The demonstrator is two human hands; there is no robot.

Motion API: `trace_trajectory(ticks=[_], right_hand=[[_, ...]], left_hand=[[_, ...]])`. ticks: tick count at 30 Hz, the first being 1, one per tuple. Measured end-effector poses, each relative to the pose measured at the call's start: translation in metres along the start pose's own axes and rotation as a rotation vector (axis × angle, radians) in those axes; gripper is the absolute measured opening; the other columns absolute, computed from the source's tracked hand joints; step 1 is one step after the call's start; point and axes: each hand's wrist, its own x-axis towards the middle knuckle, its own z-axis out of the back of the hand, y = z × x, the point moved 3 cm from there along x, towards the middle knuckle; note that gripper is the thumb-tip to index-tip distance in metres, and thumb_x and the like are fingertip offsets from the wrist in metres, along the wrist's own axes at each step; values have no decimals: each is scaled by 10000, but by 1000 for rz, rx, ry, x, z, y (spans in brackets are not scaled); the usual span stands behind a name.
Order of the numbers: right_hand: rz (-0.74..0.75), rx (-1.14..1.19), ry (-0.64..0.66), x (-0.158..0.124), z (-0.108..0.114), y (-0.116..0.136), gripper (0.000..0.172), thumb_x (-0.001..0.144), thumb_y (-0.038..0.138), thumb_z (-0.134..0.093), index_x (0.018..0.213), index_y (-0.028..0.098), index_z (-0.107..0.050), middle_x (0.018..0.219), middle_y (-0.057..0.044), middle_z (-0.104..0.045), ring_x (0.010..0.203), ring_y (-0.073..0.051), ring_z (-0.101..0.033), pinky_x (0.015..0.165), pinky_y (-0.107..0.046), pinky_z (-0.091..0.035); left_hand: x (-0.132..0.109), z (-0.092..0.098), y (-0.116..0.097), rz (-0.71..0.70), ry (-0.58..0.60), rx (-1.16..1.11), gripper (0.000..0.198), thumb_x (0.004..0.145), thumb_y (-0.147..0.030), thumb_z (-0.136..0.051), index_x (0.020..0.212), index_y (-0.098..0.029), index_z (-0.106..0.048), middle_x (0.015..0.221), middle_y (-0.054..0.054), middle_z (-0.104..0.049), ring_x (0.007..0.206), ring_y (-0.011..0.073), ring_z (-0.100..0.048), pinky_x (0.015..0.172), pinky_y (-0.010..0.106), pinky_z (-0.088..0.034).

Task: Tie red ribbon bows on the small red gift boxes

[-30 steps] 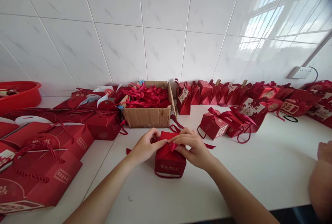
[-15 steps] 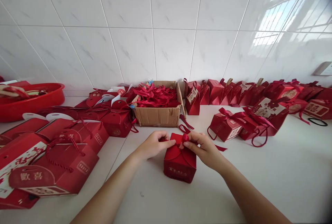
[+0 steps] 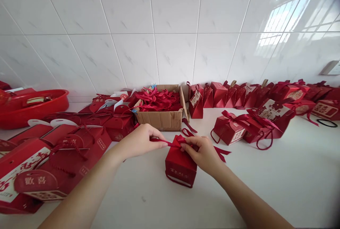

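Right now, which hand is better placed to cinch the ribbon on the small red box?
Left, probably: the left hand pinches the ribbon, drawn out sideways; the right hand pins the knot atop the box.

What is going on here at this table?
A person works with both hands at a white table. The left hand pinches one end of a red ribbon, stretched out to the left; the right hand holds the ribbon on top of a small red box that stands on the table. Behind it, a cardboard box holds more ribbons, and many red boxes stand along the wall.
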Motion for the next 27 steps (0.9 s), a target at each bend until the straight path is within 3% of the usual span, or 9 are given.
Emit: trace_trajectory(ticks=[3,6,10,16,20,27], right_hand=[[-6,-40,-41,-1,1,-1,218,861,289,-538,719,233,-694,692,7,-682,639,-157,-537,756,-335,-388],[-7,-73,-67,-2,0,-1,204,856,303,-549,745,256,-713,711,16,-691,664,-164,-532,832,-369,-363],[-9,-139,-136,-2,-1,-2,164,830,320,-586,803,285,-743,697,-10,-678,725,-195,-527,756,-340,-365],[228,-206,-86,-3,-2,5,256,875,180,-502,710,237,-690,608,19,-630,595,-115,-493,739,-307,-305],[358,-221,-8,-7,-2,10,223,846,122,-473,707,203,-628,659,11,-632,622,-113,-519,731,-306,-286],[406,-208,-52,-9,0,9,136,783,98,-476,775,197,-569,641,18,-581,610,-119,-477,688,-305,-281]], left_hand=[[-2,1,-4,-46,-59,6,318,725,-503,-644,693,-186,-643,716,-11,-574,627,121,-454,556,230,-324],[-2,-6,-5,-86,-15,-145,349,763,-471,-623,625,-162,-539,686,-26,-516,595,95,-400,549,224,-313],[-2,-21,-9,-77,46,-367,369,801,-400,-607,556,-147,-499,630,-13,-550,580,92,-408,541,229,-307],[1,-32,-35,-97,214,-561,390,855,-415,-544,626,-135,-690,696,65,-695,614,134,-572,623,258,-436],[7,-25,-51,-150,182,-576,340,851,-394,-561,680,-151,-724,621,38,-669,581,129,-572,674,267,-464],[11,-15,-62,-223,120,-575,296,841,-390,-580,703,-168,-718,714,35,-695,720,154,-610,759,273,-486]])
